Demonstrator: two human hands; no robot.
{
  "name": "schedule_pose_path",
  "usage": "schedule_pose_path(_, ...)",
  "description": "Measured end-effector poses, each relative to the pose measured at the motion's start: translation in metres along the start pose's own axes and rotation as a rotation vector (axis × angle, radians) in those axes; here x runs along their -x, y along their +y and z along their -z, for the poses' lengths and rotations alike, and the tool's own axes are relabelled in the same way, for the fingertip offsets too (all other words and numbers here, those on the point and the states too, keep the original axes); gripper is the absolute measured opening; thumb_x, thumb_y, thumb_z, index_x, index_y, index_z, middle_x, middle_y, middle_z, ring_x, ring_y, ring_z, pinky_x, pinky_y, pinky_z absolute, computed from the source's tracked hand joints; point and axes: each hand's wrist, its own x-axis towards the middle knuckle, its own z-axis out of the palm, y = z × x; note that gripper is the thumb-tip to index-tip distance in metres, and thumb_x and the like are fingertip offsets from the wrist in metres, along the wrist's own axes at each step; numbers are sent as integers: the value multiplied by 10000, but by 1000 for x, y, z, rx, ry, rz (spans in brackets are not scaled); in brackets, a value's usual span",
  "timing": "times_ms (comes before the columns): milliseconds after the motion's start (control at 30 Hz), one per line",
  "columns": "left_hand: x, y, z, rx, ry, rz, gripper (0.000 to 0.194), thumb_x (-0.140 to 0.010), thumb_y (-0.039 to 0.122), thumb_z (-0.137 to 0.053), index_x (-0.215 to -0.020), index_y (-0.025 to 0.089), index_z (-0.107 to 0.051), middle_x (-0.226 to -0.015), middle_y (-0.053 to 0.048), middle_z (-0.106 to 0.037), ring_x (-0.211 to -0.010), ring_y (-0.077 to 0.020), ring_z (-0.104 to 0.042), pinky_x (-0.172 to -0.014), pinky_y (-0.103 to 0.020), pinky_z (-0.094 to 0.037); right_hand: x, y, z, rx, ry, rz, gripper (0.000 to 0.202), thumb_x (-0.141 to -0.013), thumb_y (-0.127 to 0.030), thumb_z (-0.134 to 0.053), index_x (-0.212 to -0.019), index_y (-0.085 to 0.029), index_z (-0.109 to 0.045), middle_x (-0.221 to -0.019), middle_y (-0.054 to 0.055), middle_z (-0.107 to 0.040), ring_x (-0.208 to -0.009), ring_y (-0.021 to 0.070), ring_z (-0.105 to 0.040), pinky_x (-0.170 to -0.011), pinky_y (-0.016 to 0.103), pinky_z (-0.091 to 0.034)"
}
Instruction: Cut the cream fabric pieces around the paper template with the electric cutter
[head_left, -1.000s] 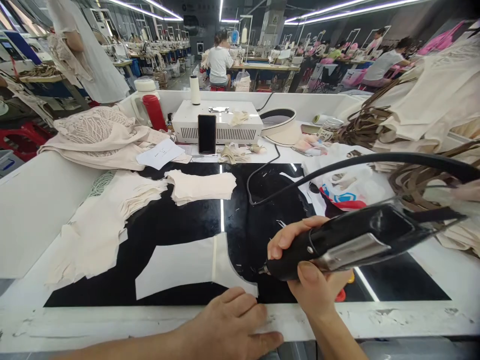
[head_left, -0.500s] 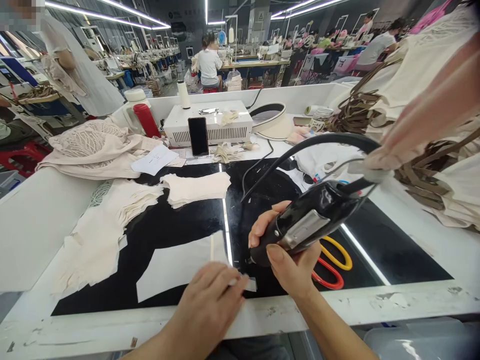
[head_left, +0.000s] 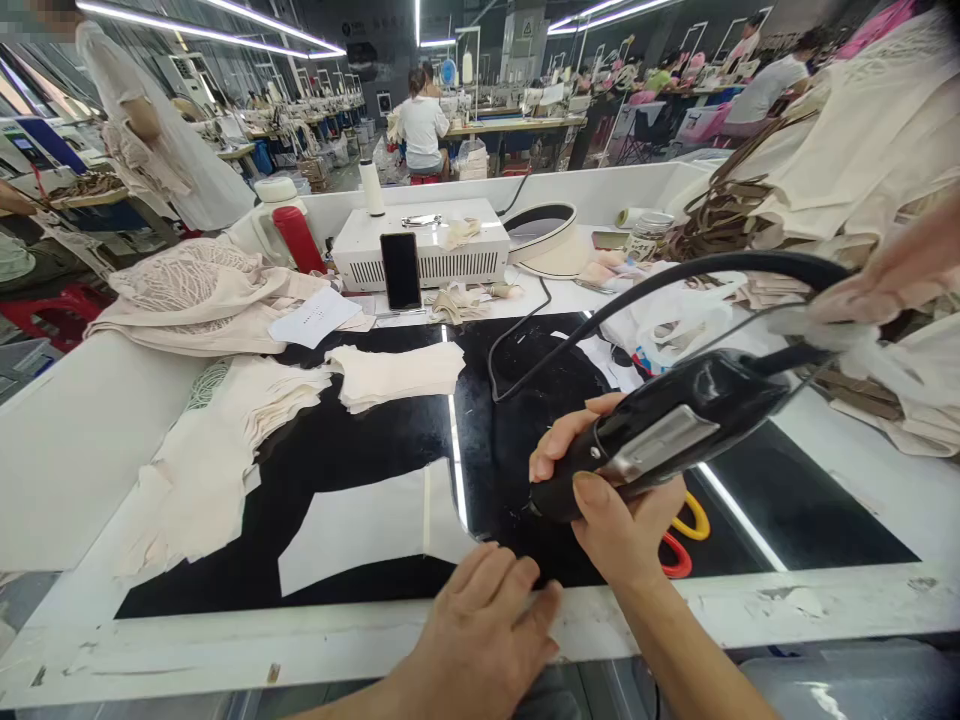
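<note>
My right hand [head_left: 626, 530] is closed around a black corded handheld tool [head_left: 679, 425] with a metal plate on its side. The tool is tilted, its narrow end low over the black tabletop panel [head_left: 360, 460]. My left hand [head_left: 487, 625] lies near the table's front edge, by the right end of a white pattern piece [head_left: 367, 525]. Its fingers are curled, thumb near the index finger; whatever is between them is hidden. Another person's blurred hand [head_left: 892, 270] comes in from the right and holds the cable [head_left: 720, 262]. Red and yellow scissor handles [head_left: 694, 515] show behind my right wrist.
Stacks of cream fabric pieces [head_left: 405, 372] lie on the left and middle. A phone [head_left: 401, 272] leans on a white vented box [head_left: 427, 240]. A visor [head_left: 551, 240], a thermos [head_left: 298, 238] and a high fabric pile [head_left: 840, 190] stand around the back and right.
My right hand has moved right with the tool, covering more of the scissors. My left hand has shifted right, off the middle of the pattern piece. The other person's hand has moved right with the cable.
</note>
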Motion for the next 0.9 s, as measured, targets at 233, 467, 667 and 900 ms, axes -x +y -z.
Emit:
schedule_pose_path(233, 5, 2, 6, 253, 144, -148, 278, -1054, 241, -653, -781, 191, -671, -891, 19, -677, -833, -119, -611, -1007, -260, -542, 4, -6, 0, -8, -9, -24, 403, -866, -361, -879, -1186, -286, -646, -836, -27, -702, -601, 139, -633, -526, 283, -551)
schedule_pose_path(467, 6, -50, 46, 196, -114, 26, 217, -1132, 166, -473, -1140, 137, -688, -1080, -74, -712, -1046, -204, -666, -959, -340, -585, 15, -13, -9, -49, -79, -48, 395, -892, -380, -852, -1206, -292, -629, -834, -26, -682, -605, 136, -624, -512, 269, -544)
schedule_pose_path(667, -2, -57, 35, 199, -155, 73, 278, -1156, 321, -456, -1146, 164, -685, -1110, -63, -725, -1062, -225, -691, -953, -384, -598, 20, -15, -8, -53, -97, -49, 399, -908, -378, -838, -1237, -295, -627, -848, -21, -685, -615, 133, -624, -512, 256, -542)
schedule_pose_path(900, 0, -73, 34, 221, -155, 143, 267, -1158, 275, -449, -1126, 173, -694, -1104, -55, -722, -1032, -205, -694, -940, -368, -586, 20, -15, -7, -43, -85, -41, 401, -900, -363, -845, -1229, -283, -629, -833, -20, -695, -618, 143, -641, -526, 268, -541)
